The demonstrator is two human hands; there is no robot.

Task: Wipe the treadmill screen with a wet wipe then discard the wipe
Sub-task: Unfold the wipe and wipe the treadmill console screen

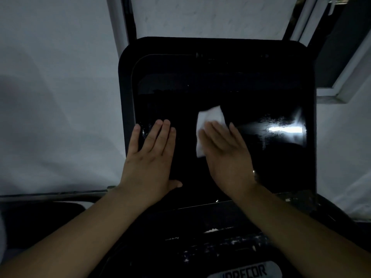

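The right hand [226, 155] lies flat, fingers straight and together, pressing a white wet wipe [208, 125] against the middle of the dark treadmill screen [261, 87]. The left hand [152, 155], grip spread flat, rests on the screen's left side, holding nothing.

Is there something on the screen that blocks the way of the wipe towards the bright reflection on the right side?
Nothing visible does. The right hand presses the white wipe flat on the dark screen, and the glass between it and the reflection is bare. The left hand rests flat on the opposite side.
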